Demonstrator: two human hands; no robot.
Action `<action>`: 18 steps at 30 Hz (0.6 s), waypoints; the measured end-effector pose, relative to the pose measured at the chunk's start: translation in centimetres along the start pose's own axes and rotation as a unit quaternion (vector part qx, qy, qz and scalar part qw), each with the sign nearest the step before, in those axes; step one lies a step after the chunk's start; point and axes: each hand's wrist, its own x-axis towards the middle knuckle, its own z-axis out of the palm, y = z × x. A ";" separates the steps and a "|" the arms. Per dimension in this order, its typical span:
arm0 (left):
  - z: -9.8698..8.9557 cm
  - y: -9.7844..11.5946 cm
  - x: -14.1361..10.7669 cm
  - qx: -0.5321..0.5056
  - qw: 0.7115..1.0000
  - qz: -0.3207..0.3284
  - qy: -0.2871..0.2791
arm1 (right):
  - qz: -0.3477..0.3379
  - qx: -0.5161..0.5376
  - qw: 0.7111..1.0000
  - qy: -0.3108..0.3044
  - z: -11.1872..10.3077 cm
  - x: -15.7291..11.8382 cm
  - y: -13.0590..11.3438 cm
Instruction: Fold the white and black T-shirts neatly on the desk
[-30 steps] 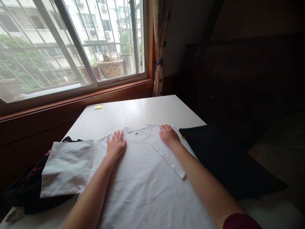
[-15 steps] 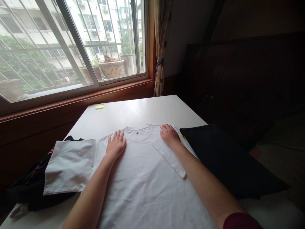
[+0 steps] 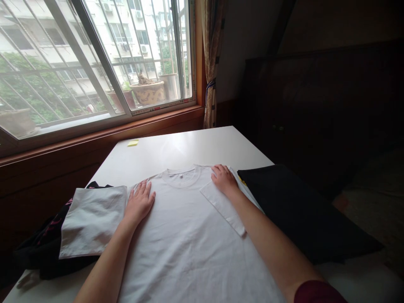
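Both left hand [image 3: 140, 203], spread, and right hand [image 3: 224, 179], fingers close together, lay on a white crew-neck T-shirt [image 3: 189, 235]. It looked light, limp, best gripped by the sleeves [image 3: 94, 219].

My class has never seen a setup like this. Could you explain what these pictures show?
There is no machine here, just a person's bare hands. Every picture comes from one camera worn on the head, looking forward and down. A white T-shirt lies on a white table, one sleeve folded inward. Black clothing with pink print lies at left, dark fabric at right. The left hand rests on the shirt, fingers spread, gripping nothing. The right hand rests near the other shoulder; whether it pinches the cloth is unclear.
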 end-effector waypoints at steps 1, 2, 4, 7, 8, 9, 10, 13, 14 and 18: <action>0.0 -0.1 -0.2 0.001 1.000 -0.003 0.002 | 0.000 0.001 1.000 0.000 0.0 0.0 0.0; 0.0 -0.1 -0.3 0.002 1.000 -0.004 0.003 | 0.001 0.001 1.000 0.000 0.0 0.0 0.0; -0.2 -0.1 -0.4 0.002 1.000 -0.003 0.004 | 0.001 0.002 1.000 0.000 -0.1 0.0 0.0; -0.4 -0.1 -0.6 -0.002 1.000 0.010 0.005 | 0.001 0.003 1.000 0.002 -0.1 0.0 0.0; -0.4 -0.2 -0.8 -0.006 1.000 0.017 0.004 | 0.001 0.003 1.000 0.003 0.0 0.0 0.0; -0.4 -0.4 -1.1 -0.011 1.000 0.025 0.003 | 0.000 0.003 1.000 0.004 0.0 0.0 0.0; -0.3 -0.6 -1.5 -0.017 0.999 0.034 0.000 | 0.000 0.004 1.000 0.005 0.0 0.0 0.0; -0.4 -1.8 -3.5 -0.035 0.998 0.053 -0.015 | 0.000 0.004 1.000 0.007 0.1 0.0 0.1; -0.6 -2.3 -4.3 -0.040 0.997 0.062 -0.021 | 0.000 0.004 1.000 0.007 0.1 0.0 0.1; -3.1 -4.8 -8.2 -0.053 0.994 0.097 0.011 | -0.001 0.007 1.000 0.011 0.3 0.0 0.2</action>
